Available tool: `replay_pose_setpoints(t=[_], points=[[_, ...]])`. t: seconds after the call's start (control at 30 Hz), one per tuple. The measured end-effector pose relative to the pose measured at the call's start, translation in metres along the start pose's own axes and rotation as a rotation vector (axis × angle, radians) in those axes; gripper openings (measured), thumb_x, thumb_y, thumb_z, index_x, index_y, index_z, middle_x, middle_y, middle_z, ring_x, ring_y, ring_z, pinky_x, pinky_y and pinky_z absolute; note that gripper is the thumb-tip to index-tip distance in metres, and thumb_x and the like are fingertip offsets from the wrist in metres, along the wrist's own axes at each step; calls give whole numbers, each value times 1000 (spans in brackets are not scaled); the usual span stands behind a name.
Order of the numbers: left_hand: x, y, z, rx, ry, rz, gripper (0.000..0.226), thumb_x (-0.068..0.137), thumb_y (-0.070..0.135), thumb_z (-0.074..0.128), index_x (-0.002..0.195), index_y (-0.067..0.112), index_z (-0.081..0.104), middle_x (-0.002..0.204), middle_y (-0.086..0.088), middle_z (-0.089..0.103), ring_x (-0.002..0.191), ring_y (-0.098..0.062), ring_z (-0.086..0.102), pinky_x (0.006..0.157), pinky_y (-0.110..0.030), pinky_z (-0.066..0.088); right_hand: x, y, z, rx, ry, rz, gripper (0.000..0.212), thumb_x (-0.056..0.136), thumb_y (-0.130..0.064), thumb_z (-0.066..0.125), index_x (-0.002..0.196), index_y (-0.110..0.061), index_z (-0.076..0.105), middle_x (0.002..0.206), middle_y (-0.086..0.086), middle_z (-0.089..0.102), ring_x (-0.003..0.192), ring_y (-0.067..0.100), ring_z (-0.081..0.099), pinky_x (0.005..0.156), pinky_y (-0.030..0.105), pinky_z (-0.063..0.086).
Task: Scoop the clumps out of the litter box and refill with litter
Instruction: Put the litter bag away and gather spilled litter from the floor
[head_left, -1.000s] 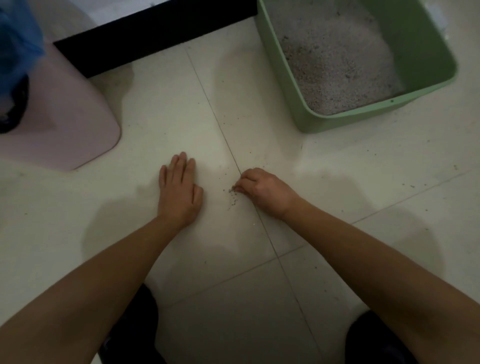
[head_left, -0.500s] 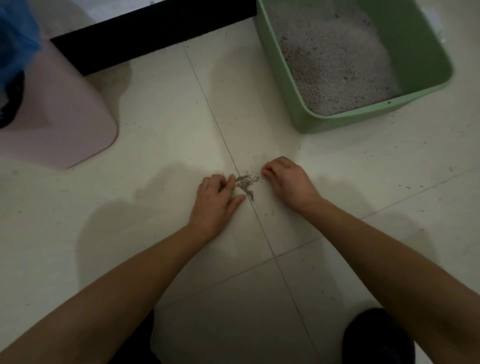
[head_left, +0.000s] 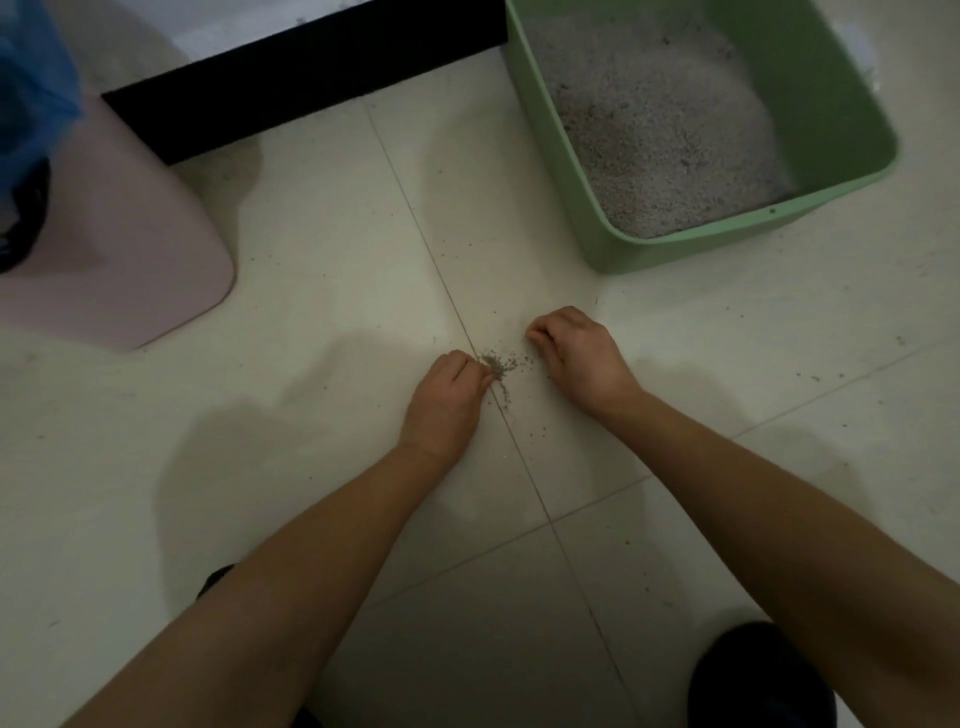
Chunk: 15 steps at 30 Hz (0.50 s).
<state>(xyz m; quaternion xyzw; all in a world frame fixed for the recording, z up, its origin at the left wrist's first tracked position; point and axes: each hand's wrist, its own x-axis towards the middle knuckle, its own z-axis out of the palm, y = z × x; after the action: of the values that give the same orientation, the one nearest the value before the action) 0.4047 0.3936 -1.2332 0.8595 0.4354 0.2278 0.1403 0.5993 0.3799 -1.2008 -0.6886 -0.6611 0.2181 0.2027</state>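
A green litter box (head_left: 665, 254) stands on the tiled floor at the upper right, with pale grey litter (head_left: 660, 130) inside. A small pile of spilled litter grains (head_left: 500, 364) lies on the floor by a tile joint, between my two hands. My left hand (head_left: 447, 400) rests on the floor with its fingers curled, the fingertips touching the pile's left side. My right hand (head_left: 571, 348) is curled too, knuckles up, just right of the pile. Whether either hand holds grains is hidden.
A pink bin (head_left: 119, 249) with a blue bag (head_left: 31, 83) stands at the left. A black skirting strip (head_left: 301, 83) runs along the wall behind. Stray grains dot the floor (head_left: 322, 322). My dark shoes (head_left: 763, 680) show at the bottom edge.
My left hand, flat on the floor a second ago, has swept right and curled beside the grains. My right hand shifted right and forward. The scattered grains are gathered into a small pile.
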Motion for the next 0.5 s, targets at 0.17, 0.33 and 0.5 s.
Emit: replay_pose_setpoints(t=[0.17, 0.33, 0.5], points=[[12, -25, -25, 57, -222, 146, 15, 90, 13, 57, 83, 2, 64, 78, -14, 58, 69, -30, 58, 62, -35, 50, 29, -14, -14, 19, 61, 38, 18, 97, -14, 58, 98, -1, 71, 97, 19, 66, 88, 34, 62, 81, 35, 47], [54, -71, -120, 134, -119, -56, 11, 93, 7, 55, 89, 0, 62, 86, -22, 57, 78, -37, 60, 73, -36, 42, 86, -63, -35, 156, 171, 102, 21, 99, -21, 58, 103, -6, 73, 98, 12, 68, 90, 24, 60, 78, 19, 35], [125, -75, -262, 170, 295, -88, 18, 98, 16, 49, 94, 2, 60, 92, -17, 57, 85, -23, 51, 77, -23, 33, 156, -159, -67, 349, 301, 19, 21, 99, -24, 57, 102, -11, 73, 86, -4, 65, 83, 9, 57, 79, 22, 44]])
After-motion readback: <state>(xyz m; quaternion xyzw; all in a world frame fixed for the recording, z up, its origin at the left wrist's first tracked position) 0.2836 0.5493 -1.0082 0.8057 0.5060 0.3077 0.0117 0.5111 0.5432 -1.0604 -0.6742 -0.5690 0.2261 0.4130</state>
